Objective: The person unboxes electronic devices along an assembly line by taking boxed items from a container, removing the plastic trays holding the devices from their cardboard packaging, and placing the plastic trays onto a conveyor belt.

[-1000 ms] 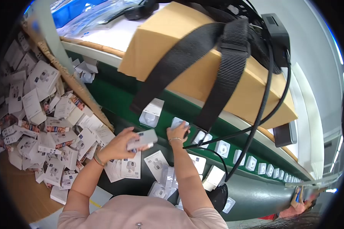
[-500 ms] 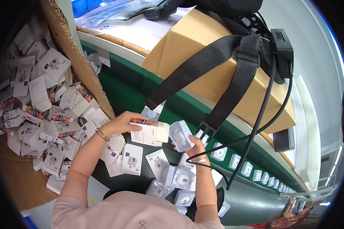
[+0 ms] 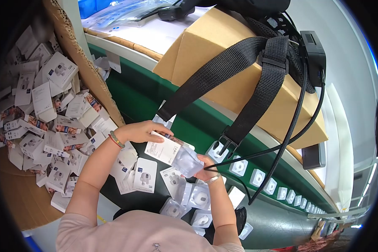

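Note:
My left hand (image 3: 143, 132) grips a small white printed box (image 3: 163, 150) by its upper left end. The box lies tilted, its open end toward the right. In my right hand (image 3: 204, 167) is a clear plastic tray (image 3: 187, 162), pressed against the open end of the box; whether it is partly inside cannot be made out. Below the hands, flat white boxes (image 3: 145, 175) and several plastic trays (image 3: 199, 196) with round white items lie on the dark surface.
A large carton (image 3: 82, 67) full of white boxes (image 3: 42, 101) stands at left. Plastic trays (image 3: 238, 166) line the green conveyor (image 3: 134, 98). Above it sits a brown cardboard box (image 3: 222, 63) with black straps (image 3: 222, 67) and cables hanging down in front.
My right hand has brought the plastic tray down and left against the box's open end. The box in my left hand has tilted. Earlier, my right hand picked the tray off the conveyor.

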A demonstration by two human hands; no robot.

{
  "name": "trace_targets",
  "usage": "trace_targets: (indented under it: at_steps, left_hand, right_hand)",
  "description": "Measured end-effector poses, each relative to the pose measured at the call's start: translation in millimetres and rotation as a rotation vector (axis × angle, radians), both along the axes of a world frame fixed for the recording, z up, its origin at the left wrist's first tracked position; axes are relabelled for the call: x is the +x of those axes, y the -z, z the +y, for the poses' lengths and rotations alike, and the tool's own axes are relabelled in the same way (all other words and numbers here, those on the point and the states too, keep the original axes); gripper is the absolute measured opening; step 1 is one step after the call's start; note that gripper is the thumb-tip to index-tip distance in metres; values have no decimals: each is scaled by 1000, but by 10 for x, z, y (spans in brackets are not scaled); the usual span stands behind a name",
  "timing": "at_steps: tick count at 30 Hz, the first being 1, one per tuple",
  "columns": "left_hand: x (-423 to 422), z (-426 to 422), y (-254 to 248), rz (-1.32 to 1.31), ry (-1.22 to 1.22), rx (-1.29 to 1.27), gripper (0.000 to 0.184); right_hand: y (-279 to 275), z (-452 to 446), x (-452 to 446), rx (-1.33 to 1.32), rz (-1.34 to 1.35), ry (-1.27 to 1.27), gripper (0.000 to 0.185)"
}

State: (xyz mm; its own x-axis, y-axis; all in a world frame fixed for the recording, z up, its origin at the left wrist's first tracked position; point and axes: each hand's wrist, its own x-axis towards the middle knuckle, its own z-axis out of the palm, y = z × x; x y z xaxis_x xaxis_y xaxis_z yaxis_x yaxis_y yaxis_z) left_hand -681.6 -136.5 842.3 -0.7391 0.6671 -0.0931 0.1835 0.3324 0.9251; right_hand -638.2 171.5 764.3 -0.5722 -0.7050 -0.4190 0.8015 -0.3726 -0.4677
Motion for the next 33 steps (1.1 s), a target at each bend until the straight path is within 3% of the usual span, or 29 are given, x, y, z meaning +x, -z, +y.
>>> trace_targets:
  at_steps: [5, 7, 9, 13, 15, 16, 18, 20, 22, 23, 24, 25, 26, 27, 28, 30, 33]
  left_hand:
    - [-118, 127, 45, -61, 43, -28, 41]
    - [-169, 186, 104, 119, 77, -34, 40]
    - [-220, 277, 244, 117, 64, 3, 38]
    - [-196, 295, 264, 192, 66, -46, 34]
    - [47, 271, 153, 568, -476, -185, 35]
    - [210, 286, 152, 580, -593, -298, 36]
    - [643, 199, 317, 558, -305, -326, 45]
    - [1214, 226, 495, 543, -72, -485, 77]
    - [1599, 290, 563, 417, 76, -682, 92]
    - [1711, 310, 639, 427, 85, -680, 92]
    - [1796, 319, 735, 486, 92, -746, 94]
    - [1851, 324, 815, 544, 99, -815, 97]
    - [1887, 339, 877, 554, 84, -854, 82]
    - [1917, 348, 976, 555, 91, -852, 82]
    - [1936, 348, 1095, 645, 34, -870, 72]
    - [1939, 342, 1162, 741, -8, -871, 63]
    - [1871, 349, 1073, 734, -28, -843, 47]
  right_hand:
    - [142, -32, -41, -99, -28, -17, 59]
    - [148, -28, -110, -166, -18, -22, 61]
    - [193, -70, -181, -38, -72, -41, 67]
    - [307, -94, -251, -77, -21, -20, 70]
    - [512, -25, -313, -153, -50, 164, 67]
    - [564, 16, -366, -175, -71, 269, 66]
    - [740, 53, -480, -129, -3, 467, 65]
    - [906, -43, -549, 71, 183, 611, 64]
    - [1007, -121, -659, -111, -207, 795, 65]
    - [1103, -210, -705, -85, -225, 843, 64]
    - [1729, -218, -777, 358, 302, 699, 64]
    - [1555, -323, -794, 235, 116, 730, 65]
    - [1378, -430, -810, 108, -84, 781, 66]
    - [1167, -546, -822, -3, -283, 844, 67]
    - [1645, -535, -891, 322, 97, 634, 64]
    - [2003, -621, -960, 384, 95, 569, 60]
    - [1987, -577, -1000, 296, 20, 547, 55]
